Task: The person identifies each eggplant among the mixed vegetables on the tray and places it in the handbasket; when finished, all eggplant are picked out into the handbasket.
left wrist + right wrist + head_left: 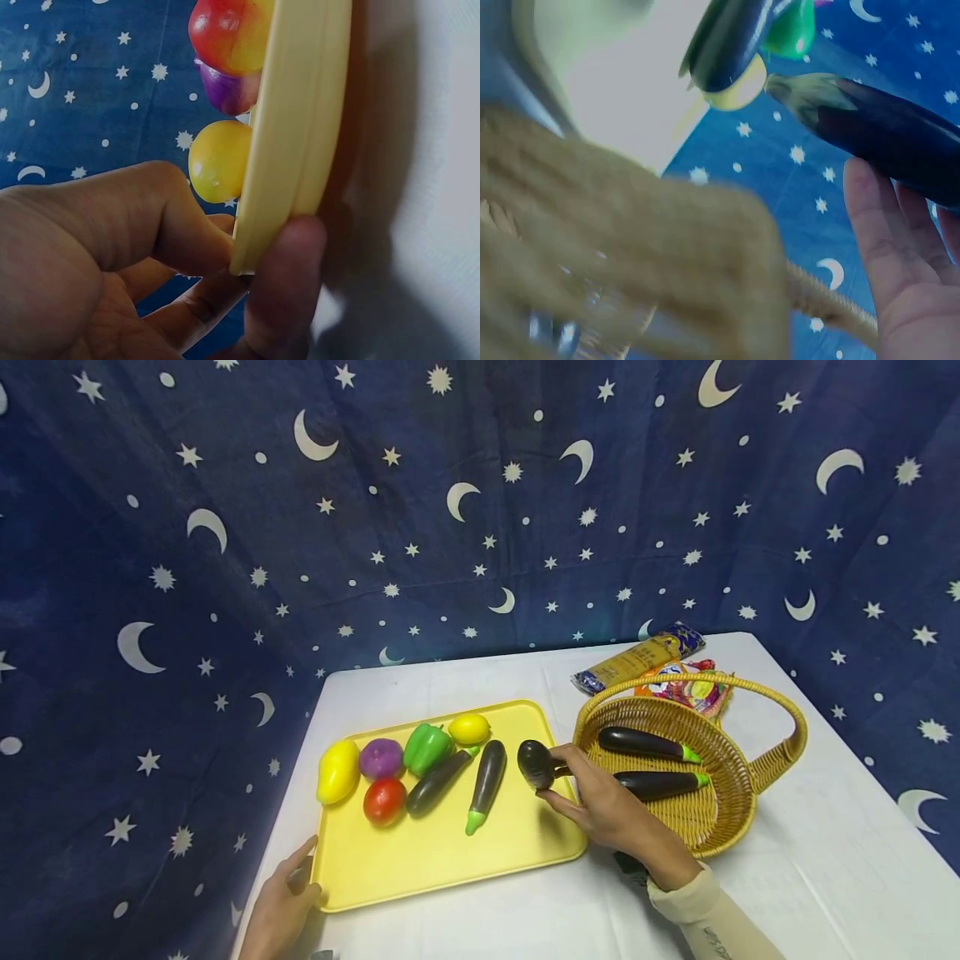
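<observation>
My right hand (pixel 603 797) holds an eggplant (pixel 536 763) end-on above the right side of the yellow tray (pixel 420 870). In the right wrist view, this eggplant (pixel 900 135) shows its full dark side and green cap, fingers against its underside. At the tray's left edge, my left hand (pixel 281 897) pinches the rim between thumb and fingers, plainest in the left wrist view. Two eggplants, one upright-lying (pixel 489 781) and one slanted (pixel 442 783), rest on the tray beside a green pepper (pixel 427 748) and a tomato (pixel 385 802).
Right of the tray stands a wicker basket (pixel 738 810) with a tall handle, two eggplants (pixel 645 743) inside. A mango (pixel 338 772), purple round vegetable (pixel 382 759) and lemon (pixel 469 728) line the tray's back. Behind the basket lie a pasta bag (pixel 637 662) and a colourful packet (pixel 693 689).
</observation>
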The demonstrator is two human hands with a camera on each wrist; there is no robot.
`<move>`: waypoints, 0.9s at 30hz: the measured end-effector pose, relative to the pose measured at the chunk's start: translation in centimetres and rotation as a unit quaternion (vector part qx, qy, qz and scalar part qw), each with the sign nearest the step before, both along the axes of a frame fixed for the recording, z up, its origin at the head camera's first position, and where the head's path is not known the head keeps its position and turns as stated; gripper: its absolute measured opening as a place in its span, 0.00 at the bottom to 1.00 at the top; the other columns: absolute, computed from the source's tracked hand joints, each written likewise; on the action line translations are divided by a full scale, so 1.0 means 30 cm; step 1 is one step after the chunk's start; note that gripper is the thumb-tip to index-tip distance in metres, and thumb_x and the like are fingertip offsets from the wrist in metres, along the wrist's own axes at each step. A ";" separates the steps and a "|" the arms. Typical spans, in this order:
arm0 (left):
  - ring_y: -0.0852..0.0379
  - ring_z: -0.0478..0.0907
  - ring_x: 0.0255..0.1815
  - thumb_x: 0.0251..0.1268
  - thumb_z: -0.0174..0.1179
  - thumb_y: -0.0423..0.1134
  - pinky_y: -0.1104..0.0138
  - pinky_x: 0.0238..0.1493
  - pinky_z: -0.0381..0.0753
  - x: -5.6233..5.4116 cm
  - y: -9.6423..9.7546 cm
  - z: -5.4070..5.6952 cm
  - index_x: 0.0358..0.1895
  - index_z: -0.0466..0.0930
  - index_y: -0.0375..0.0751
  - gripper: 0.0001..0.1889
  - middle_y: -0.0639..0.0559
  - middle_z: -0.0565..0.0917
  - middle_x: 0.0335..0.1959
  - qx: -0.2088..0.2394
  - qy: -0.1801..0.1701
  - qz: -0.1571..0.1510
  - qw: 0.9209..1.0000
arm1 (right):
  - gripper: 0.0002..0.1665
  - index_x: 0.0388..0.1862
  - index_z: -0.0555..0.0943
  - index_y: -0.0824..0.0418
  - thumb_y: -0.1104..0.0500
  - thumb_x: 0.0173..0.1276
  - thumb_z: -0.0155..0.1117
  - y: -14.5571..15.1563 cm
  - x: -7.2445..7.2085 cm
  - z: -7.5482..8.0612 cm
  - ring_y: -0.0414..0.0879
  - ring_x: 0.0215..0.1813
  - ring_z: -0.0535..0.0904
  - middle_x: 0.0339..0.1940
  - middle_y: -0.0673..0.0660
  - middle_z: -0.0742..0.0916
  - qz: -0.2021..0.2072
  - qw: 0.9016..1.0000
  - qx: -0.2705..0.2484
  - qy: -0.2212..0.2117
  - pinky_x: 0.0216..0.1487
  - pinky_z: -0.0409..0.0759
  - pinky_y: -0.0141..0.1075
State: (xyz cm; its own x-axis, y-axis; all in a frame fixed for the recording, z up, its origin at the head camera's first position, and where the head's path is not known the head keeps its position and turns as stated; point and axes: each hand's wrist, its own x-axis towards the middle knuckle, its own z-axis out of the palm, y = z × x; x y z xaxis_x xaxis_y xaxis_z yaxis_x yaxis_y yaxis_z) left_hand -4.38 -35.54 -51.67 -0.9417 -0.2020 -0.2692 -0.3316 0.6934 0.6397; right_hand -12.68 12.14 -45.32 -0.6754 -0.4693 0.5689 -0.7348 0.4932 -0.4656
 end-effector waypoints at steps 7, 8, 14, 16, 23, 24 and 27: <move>0.27 0.71 0.76 0.62 0.61 0.29 0.36 0.74 0.70 0.003 0.004 0.001 0.84 0.61 0.40 0.43 0.26 0.72 0.76 0.002 0.005 0.001 1.000 | 0.34 0.64 0.74 0.66 0.69 0.61 0.79 0.089 0.028 0.050 0.44 0.54 0.86 0.55 0.53 0.86 -0.006 1.000 -0.008 0.027 0.62 0.80 0.24; 0.28 0.71 0.75 0.62 0.61 0.29 0.36 0.73 0.70 0.004 0.004 0.003 0.84 0.61 0.40 0.43 0.26 0.72 0.76 0.003 0.007 0.000 1.000 | 0.33 0.64 0.74 0.66 0.68 0.63 0.78 0.103 0.031 0.058 0.44 0.55 0.86 0.55 0.53 0.86 -0.006 0.999 -0.006 0.031 0.64 0.78 0.23; 0.28 0.75 0.73 0.63 0.60 0.29 0.40 0.71 0.73 0.006 0.002 0.005 0.84 0.61 0.40 0.42 0.25 0.74 0.75 -0.006 0.012 -0.001 1.000 | 0.28 0.64 0.74 0.67 0.49 0.77 0.66 0.185 0.046 0.093 0.48 0.54 0.86 0.55 0.55 0.86 -0.037 0.998 0.029 0.051 0.66 0.75 0.18; 0.25 0.73 0.74 0.64 0.60 0.29 0.37 0.72 0.73 0.004 -0.001 0.005 0.84 0.60 0.40 0.42 0.25 0.72 0.76 -0.007 0.006 0.000 1.000 | 0.31 0.64 0.74 0.68 0.43 0.79 0.57 0.206 0.047 0.102 0.49 0.53 0.87 0.55 0.56 0.86 -0.047 0.996 0.038 0.060 0.65 0.75 0.18; 0.22 0.65 0.79 0.63 0.60 0.29 0.32 0.77 0.64 -0.004 -0.008 -0.001 0.84 0.59 0.38 0.43 0.24 0.72 0.75 0.002 -0.001 -0.004 1.000 | 0.35 0.62 0.77 0.68 0.37 0.81 0.49 0.279 0.034 0.145 0.49 0.50 0.87 0.52 0.55 0.87 -0.065 0.992 0.060 0.090 0.64 0.74 0.16; 0.22 0.64 0.79 0.62 0.60 0.29 0.32 0.77 0.63 -0.004 -0.007 -0.002 0.84 0.59 0.38 0.43 0.24 0.73 0.74 0.005 0.000 -0.004 1.000 | 0.34 0.62 0.77 0.67 0.38 0.81 0.51 0.292 0.031 0.152 0.48 0.50 0.87 0.52 0.54 0.87 -0.068 0.991 0.069 0.090 0.62 0.76 0.18; 0.24 0.64 0.79 0.62 0.60 0.29 0.32 0.77 0.63 -0.002 -0.005 -0.002 0.84 0.60 0.39 0.43 0.25 0.73 0.74 0.007 -0.003 -0.002 1.000 | 0.26 0.62 0.79 0.62 0.45 0.76 0.67 0.332 0.026 0.173 0.47 0.51 0.88 0.52 0.53 0.88 -0.078 0.988 0.108 0.078 0.57 0.81 0.26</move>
